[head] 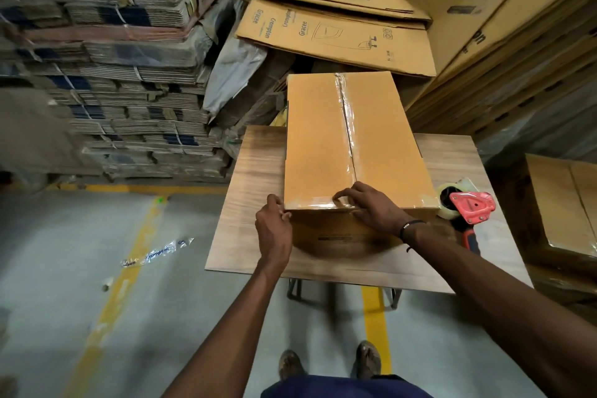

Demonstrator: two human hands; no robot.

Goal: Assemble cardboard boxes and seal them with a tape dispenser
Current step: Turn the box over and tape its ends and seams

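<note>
A closed brown cardboard box [316, 139] stands on a small wooden table [252, 184]. Clear tape runs along its top centre seam and across its near top edge. My left hand [274, 226] touches the box's near left corner with curled fingers. My right hand [371, 207] presses the tape down at the near edge by the seam. A red tape dispenser [468, 210] with a clear roll lies on the table just right of the box, in neither hand.
Flattened printed cartons [329, 32] lie stacked behind the table. Tall piles of flat cardboard [106, 68] fill the left. More cartons [562, 203] stand at the right. Yellow floor lines [129, 268] and a scrap of plastic [155, 252] mark the concrete floor.
</note>
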